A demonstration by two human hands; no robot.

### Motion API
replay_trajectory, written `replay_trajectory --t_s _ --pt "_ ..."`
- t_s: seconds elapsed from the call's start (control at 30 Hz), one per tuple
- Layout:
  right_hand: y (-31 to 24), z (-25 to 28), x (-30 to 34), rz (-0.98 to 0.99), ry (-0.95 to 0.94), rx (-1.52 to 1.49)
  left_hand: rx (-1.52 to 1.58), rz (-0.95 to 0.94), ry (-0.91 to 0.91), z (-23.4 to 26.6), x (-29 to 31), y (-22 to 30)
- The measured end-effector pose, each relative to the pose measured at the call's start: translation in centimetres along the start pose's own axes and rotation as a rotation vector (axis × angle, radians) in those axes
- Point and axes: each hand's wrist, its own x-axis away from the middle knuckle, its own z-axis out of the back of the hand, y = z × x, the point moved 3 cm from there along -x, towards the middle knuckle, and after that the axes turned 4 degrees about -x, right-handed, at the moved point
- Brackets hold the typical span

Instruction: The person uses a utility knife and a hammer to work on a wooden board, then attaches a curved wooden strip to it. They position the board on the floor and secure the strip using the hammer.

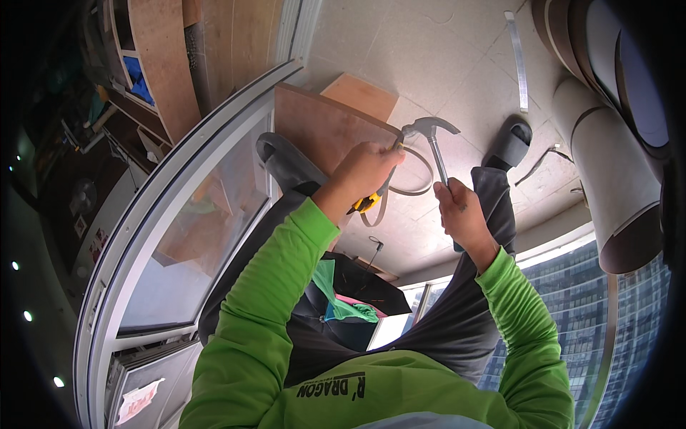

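My right hand (pixel 461 207) is wrapped round the handle of a claw hammer (pixel 438 159), held upright with its claw pointing right. The face end of the hammer head lies close to the top of my left hand; contact cannot be made out. Closed at the corner of a brown wooden board (pixel 329 118), my left hand (pixel 364 170) grips a yellow-and-black hand tool (pixel 368 203), whose exact kind is partly hidden by the fingers. A thin grey-brown strip (pixel 431 170) loops out beside that hand. The board stands on edge between my left foot and the hands.
A framed glass panel (pixel 207 243) runs along my left side. Another wooden piece (pixel 361 96) lies on the tiled floor behind the board. Large rolls of sheet material (pixel 607 164) stand at right. An open black umbrella (pixel 364 282) with green cloth sits between my legs. A metal strip (pixel 517 64) lies ahead.
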Motion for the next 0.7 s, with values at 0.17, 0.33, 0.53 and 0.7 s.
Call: replay_trajectory --t_s 0.17,0.33,0.53,0.7 --pt "-1.7 0.4 0.4 -0.173 -0.011 -0.094 0.011 0.006 0.012 0.1 0.6 0.6" --pt "-0.7 0.3 0.0 -0.093 -0.058 -0.035 -0.006 0.014 0.005 0.1 0.5 1.1" --pt "-1.3 0.4 0.2 -0.181 -0.086 -0.104 0.023 -0.005 0.036 -0.1 0.5 1.4" --pt "-1.3 1.4 0.3 -0.205 -0.016 -0.162 0.009 0.041 -0.002 0.0 0.9 1.8"
